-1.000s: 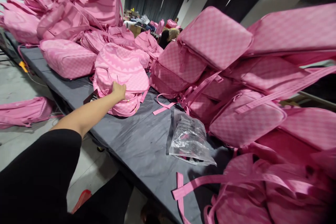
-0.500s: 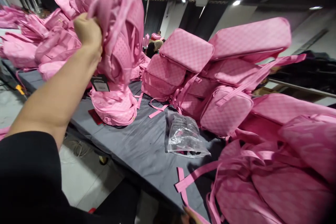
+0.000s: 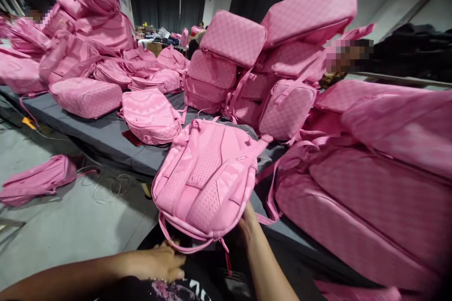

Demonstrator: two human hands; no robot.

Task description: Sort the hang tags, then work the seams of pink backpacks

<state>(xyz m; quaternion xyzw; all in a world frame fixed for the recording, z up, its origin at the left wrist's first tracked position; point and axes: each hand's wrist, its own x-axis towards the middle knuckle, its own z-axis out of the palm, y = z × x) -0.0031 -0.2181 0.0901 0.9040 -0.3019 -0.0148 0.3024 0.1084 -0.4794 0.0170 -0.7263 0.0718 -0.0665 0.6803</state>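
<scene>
Backpack (image 3: 208,178) | down from overhead to table (image 3: 106,134) edge | right hand (image 3: 247,218) grips

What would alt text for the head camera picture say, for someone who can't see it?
A pink backpack lies back panel up at the near edge of a grey table, with the right hand holding its bottom edge and the left hand just beneath it. Heaps of pink bags crowd the table, and a stray bag lies on the floor.
</scene>
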